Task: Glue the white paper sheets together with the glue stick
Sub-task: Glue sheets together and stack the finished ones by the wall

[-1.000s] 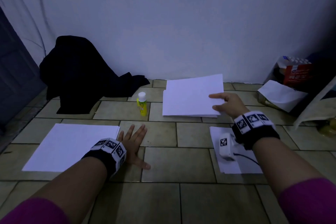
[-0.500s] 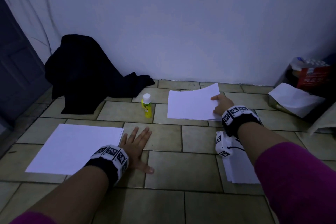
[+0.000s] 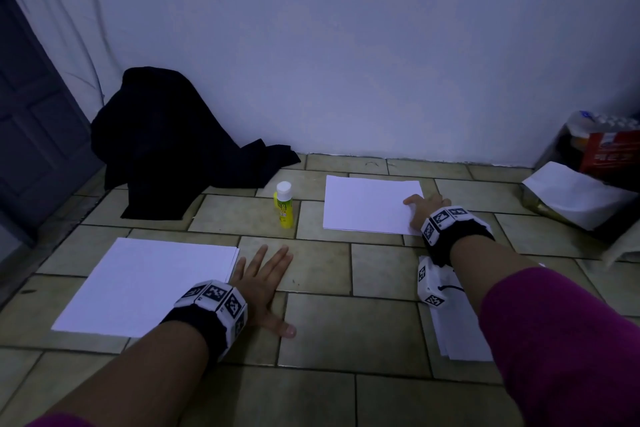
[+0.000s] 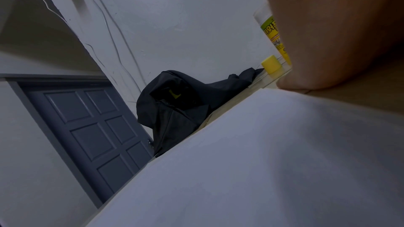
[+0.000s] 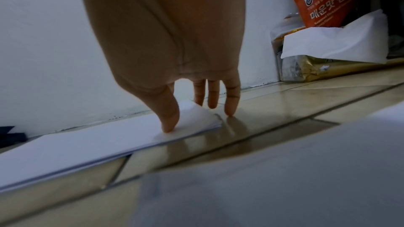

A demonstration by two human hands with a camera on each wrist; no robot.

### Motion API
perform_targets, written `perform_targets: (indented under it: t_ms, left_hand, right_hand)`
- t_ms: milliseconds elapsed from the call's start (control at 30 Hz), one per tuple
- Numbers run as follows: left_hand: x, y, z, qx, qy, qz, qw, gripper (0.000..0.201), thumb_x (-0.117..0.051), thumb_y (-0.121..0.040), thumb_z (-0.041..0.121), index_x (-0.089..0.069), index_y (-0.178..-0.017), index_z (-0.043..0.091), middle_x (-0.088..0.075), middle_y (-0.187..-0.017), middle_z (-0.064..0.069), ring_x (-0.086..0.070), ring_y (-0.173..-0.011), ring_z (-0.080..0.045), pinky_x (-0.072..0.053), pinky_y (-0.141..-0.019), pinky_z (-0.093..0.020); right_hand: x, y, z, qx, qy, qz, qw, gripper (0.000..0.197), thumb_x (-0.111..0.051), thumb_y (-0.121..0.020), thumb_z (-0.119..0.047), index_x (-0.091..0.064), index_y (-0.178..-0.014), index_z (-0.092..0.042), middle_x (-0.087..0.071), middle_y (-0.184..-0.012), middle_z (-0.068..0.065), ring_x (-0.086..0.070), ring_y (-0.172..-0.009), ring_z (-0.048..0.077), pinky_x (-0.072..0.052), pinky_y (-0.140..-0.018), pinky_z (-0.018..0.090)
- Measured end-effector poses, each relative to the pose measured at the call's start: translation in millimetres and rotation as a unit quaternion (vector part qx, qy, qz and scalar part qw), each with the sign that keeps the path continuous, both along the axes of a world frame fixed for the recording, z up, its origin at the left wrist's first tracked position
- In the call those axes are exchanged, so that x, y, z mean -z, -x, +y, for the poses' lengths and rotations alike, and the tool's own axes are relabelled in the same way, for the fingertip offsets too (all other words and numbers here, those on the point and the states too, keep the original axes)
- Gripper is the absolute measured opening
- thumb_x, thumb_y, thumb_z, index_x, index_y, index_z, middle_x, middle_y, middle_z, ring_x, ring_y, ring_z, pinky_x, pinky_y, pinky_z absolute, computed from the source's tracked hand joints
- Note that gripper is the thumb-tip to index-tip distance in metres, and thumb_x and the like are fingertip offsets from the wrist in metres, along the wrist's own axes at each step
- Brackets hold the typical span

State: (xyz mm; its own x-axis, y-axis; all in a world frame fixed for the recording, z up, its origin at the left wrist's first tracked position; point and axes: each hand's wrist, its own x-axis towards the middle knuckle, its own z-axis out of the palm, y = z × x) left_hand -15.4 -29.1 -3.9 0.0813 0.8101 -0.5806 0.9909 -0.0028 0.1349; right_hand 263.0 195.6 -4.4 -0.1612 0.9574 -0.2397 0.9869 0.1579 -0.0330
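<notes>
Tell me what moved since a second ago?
The right hand lowered the far paper stack flat onto the floor; its thumb now presses the stack's corner. The left hand, glue stick and near stack stayed put.

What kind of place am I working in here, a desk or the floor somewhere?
Most likely the floor of a room in a home, not a desk: the paper stack and glue stick sit on floor tiles against a white wall, with a panelled door at left.

Light was dim and bluish, without hard shadows; the wrist views blurred near the lens, and straight edges bowed outward.
</notes>
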Motion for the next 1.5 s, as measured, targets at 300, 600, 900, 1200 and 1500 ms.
perform_targets:
  t_ms: [300, 600, 900, 1200, 1500]
  left_hand:
    - [2.9, 3.3, 2.2, 0.006, 0.005, -0.025, 1.0, 0.17, -0.01, 0.0, 0.103, 0.029, -0.146, 0.026, 0.037, -0.152, 0.009, 0.034, -0.14, -0.022, 0.016, -0.113, -0.048]
    - [3.1, 2.3, 2.2, 0.0, -0.005, -0.02, 1.0, 0.171, -0.016, -0.001, 0.102, 0.027, -0.147, 0.025, 0.036, -0.153, 0.01, 0.032, -0.141, -0.022, 0.015, -0.114, -0.048]
    - [1.6, -8.2, -1.2, -0.022, -0.015, 0.035, 0.999, 0.139, -0.062, -0.062, 0.08, 0.026, -0.148, 0.017, 0.032, -0.155, 0.005, 0.027, -0.144, -0.025, 0.007, -0.117, -0.051]
    - [-8.0, -22.4, -6.5, -0.048, 0.012, 0.05, 0.998, 0.117, -0.063, -0.083, 0.058, 0.022, -0.15, 0.012, 0.031, -0.156, -0.001, 0.021, -0.146, -0.026, -0.003, -0.119, -0.049]
    - [-13.3, -17.5, -28.5, -0.07, -0.053, -0.049, 0.995, 0.095, -0.063, -0.089, 0.045, -0.002, -0.155, 0.015, 0.008, -0.162, -0.001, 0.001, -0.149, -0.019, -0.014, -0.119, -0.036]
  right_hand:
    - [-28.4, 10.1, -13.2, 0.032, 0.022, 0.012, 0.999, 0.076, -0.062, -0.088, -0.041, -0.022, -0.15, -0.022, -0.022, -0.153, 0.016, -0.024, -0.139, 0.033, -0.025, -0.11, 0.037]
    - [-41.4, -17.7, -115.9, -0.05, 0.162, -0.029, 0.985, 0.08, -0.067, -0.081, -0.053, -0.036, -0.139, -0.006, -0.039, -0.143, 0.012, -0.043, -0.128, 0.025, -0.039, -0.105, 0.036]
    - [-12.5, -22.7, -166.0, -0.017, 0.178, -0.067, 0.982, 0.138, -0.066, -0.067, -0.07, 0.023, -0.145, -0.001, 0.026, -0.154, 0.018, 0.017, -0.145, 0.033, -0.01, -0.118, 0.052]
    - [9.8, -18.4, -169.6, -0.002, 0.126, -0.088, 0.988, 0.158, -0.081, -0.047, -0.066, 0.025, -0.145, -0.001, 0.026, -0.154, 0.018, 0.016, -0.145, 0.035, -0.01, -0.114, 0.059]
    - [4.2, -19.9, -169.5, -0.006, 0.145, -0.082, 0.986, 0.158, -0.082, -0.049, -0.065, 0.028, -0.143, 0.0, 0.028, -0.153, 0.019, 0.02, -0.143, 0.037, -0.005, -0.114, 0.056]
